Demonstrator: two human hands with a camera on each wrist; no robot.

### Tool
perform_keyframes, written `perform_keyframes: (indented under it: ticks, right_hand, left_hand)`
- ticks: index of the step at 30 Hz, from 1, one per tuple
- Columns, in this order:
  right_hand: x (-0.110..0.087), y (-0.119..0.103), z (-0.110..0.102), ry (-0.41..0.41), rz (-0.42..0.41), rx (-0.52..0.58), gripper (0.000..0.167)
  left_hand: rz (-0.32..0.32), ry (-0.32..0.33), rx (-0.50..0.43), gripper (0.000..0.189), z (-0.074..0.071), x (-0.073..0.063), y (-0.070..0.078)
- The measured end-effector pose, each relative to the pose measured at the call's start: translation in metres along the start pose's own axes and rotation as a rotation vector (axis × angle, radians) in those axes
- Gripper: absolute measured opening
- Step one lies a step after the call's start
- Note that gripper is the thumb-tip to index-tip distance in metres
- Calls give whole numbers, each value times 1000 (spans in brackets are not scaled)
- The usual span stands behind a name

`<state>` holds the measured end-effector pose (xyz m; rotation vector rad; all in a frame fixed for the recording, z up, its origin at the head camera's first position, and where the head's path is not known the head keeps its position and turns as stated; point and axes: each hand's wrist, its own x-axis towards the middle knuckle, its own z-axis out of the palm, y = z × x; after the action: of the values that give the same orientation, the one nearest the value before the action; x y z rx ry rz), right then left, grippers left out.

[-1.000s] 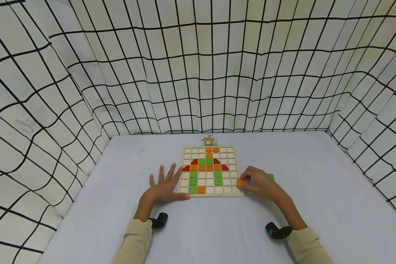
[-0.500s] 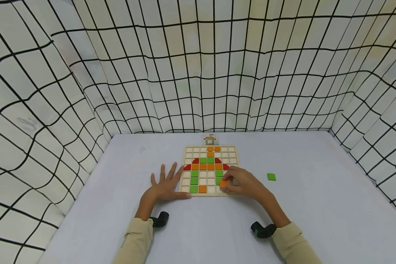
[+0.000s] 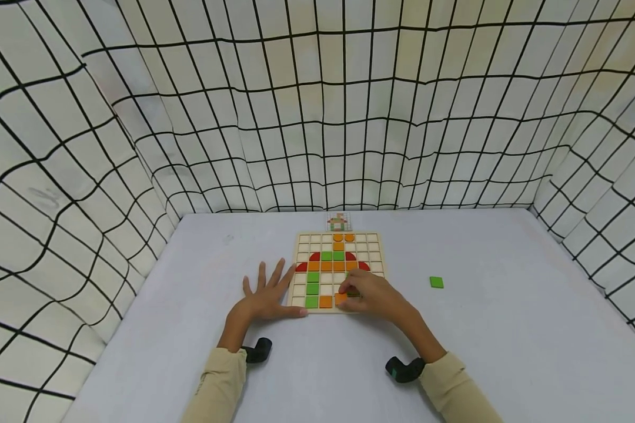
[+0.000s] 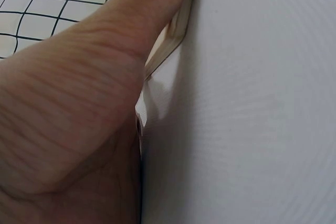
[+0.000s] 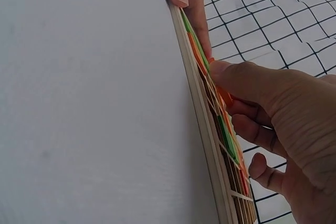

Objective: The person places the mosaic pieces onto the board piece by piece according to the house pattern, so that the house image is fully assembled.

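A wooden grid board [image 3: 299, 239] lies on the white table, with green, orange and red tiles set in its cells. My left hand [image 3: 261, 302] rests flat with spread fingers at the board's left edge, its thumb along the near left corner. My right hand [image 3: 377, 296] pinches an orange square tile [image 3: 340, 299] between thumb and fingers, over the near row just right of another orange tile [image 3: 325, 302]. In the right wrist view the pinched orange tile [image 5: 226, 95] is tilted above the board. The right hand hides the board's near right part.
One loose green square tile [image 3: 436, 282] lies on the table to the right of the board. A small pattern card [image 3: 338, 221] sits behind the board. White walls with black netting [image 3: 360, 117] enclose the table's back and sides.
My right hand has carried the orange tile leftward from the board's right edge to its near row. The loose green tile has come into full view. My left hand stays in place.
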<state>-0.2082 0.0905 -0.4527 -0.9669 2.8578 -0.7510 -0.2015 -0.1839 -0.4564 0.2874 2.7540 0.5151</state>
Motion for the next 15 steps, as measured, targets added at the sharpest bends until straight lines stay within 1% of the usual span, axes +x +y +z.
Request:
perform_keyframes:
  ticks: [8, 15]
  right_hand:
    - [1, -1, 3, 23, -35, -49, 27]
    - [2, -2, 4, 2, -29, -47, 27]
  left_hand:
    - [0, 2, -2, 115, 1, 1, -2]
    - [-4, -2, -2, 115, 1, 1, -1]
